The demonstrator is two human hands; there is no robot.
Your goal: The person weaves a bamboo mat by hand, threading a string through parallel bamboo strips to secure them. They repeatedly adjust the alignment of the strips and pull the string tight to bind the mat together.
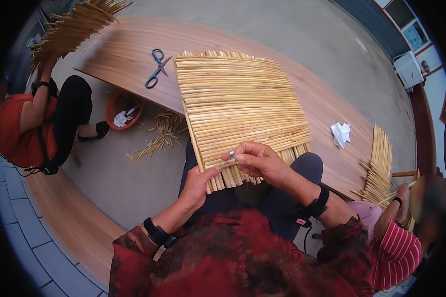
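A panel of straw-coloured stalks (243,99) laid side by side rests against the table edge and over my lap. My left hand (195,187) grips its near left corner, thumb on top and fingers beneath. Over the near edge, my right hand (263,162) is closed in a pinch on a thin pale thread (256,132), whose loops lie on the stalks. A metal ring thimble (232,153) sits on a finger of that hand. Whether a needle is between the fingertips cannot be made out.
Blue-handled scissors (158,69) lie on the wooden table (139,39), left of the panel. White crumpled tissue (340,134) lies right. An orange basin (115,110) and cut stalk pieces (161,133) are on the floor. People sit at left and right with other stalk panels (379,158).
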